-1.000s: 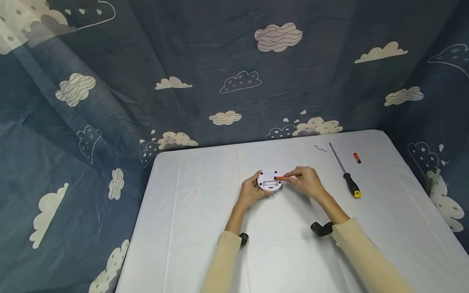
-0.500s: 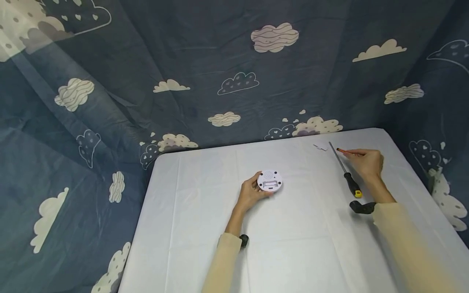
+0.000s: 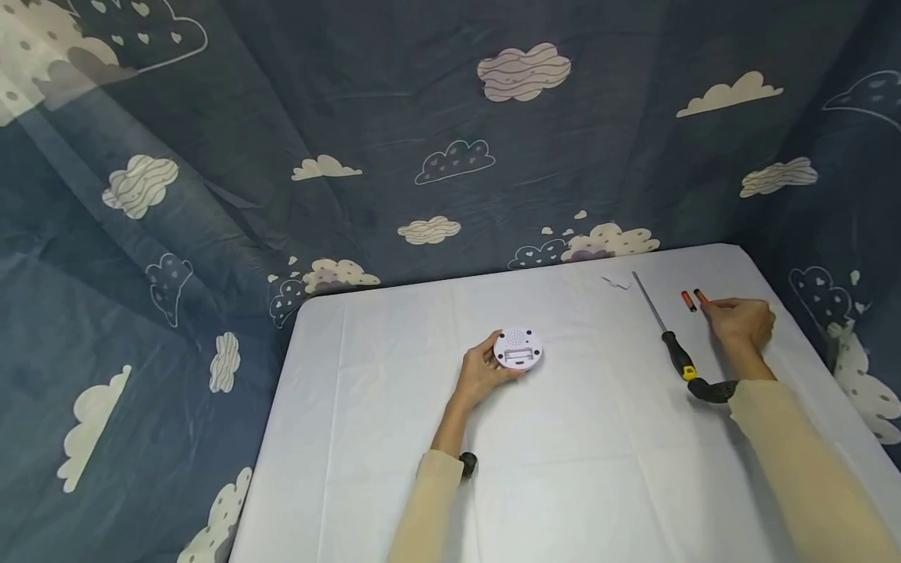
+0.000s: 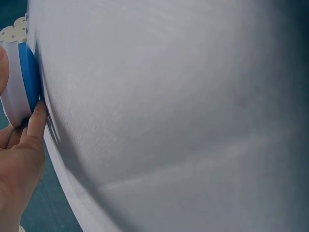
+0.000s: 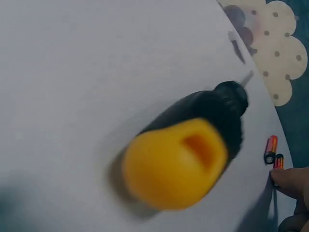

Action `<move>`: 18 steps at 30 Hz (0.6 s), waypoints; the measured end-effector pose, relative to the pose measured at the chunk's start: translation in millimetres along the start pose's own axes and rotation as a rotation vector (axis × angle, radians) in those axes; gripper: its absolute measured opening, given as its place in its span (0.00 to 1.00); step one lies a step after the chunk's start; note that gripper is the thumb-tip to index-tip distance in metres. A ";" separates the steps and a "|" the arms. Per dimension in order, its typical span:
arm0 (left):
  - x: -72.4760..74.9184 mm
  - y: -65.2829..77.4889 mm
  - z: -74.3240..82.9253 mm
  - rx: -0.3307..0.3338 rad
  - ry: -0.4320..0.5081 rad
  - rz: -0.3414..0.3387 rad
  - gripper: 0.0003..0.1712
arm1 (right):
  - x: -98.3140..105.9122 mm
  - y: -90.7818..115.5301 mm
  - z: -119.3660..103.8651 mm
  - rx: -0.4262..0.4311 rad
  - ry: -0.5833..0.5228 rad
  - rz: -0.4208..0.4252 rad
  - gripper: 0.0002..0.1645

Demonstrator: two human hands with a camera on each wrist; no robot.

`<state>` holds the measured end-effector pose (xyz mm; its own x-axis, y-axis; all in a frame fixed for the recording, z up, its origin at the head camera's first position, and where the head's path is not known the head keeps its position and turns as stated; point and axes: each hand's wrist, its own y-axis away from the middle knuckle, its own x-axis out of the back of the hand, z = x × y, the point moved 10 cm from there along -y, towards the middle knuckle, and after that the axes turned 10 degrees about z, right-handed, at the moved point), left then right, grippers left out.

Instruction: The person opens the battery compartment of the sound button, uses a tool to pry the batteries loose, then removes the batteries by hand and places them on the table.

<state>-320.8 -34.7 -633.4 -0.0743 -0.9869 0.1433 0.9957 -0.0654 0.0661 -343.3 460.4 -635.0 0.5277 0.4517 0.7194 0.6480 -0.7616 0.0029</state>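
My left hand [image 3: 482, 371] grips a round white device [image 3: 518, 341] by its edge, thumb on the near side. Its underside faces up, with a dotted speaker grille, dark feet and a bare battery compartment. The left wrist view shows the same device [image 4: 17, 84] side-on, with a blue face toward the table. Far to the right, my right hand [image 3: 744, 320] pinches the end of a red and black battery [image 3: 700, 295] at the tabletop. A second, similar battery [image 3: 688, 301] lies just left of it. In the right wrist view, the fingertips [image 5: 286, 179] meet the held battery [image 5: 279, 161].
A screwdriver [image 3: 677, 355] with a black and yellow handle lies left of the right hand, its shaft pointing away. Beyond it lies a small thin whitish piece [image 3: 616, 284]. The white-covered table [image 3: 394, 407] ends at a dark cloud-patterned cloth [image 3: 366, 227].
My right hand has carried the battery from the device's compartment across to the right, down beside the other battery. The left hand and device have stayed in place.
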 end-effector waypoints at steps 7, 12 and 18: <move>0.4 -0.8 3.2 0.002 0.013 0.010 0.55 | -2.9 2.7 -2.6 0.073 0.039 0.008 0.27; 0.9 -0.3 2.6 -0.002 -0.025 0.007 0.56 | -1.6 13.3 -0.9 0.040 -0.006 -0.025 0.32; 1.2 0.0 4.5 -0.033 -0.080 -0.005 0.59 | 3.4 46.4 -23.5 0.158 -0.040 -0.059 0.32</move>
<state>-321.1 -35.2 -628.8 -0.0826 -0.9715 0.2220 0.9964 -0.0768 0.0347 -324.4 415.7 -616.1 0.5052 0.5139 0.6933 0.7553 -0.6519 -0.0672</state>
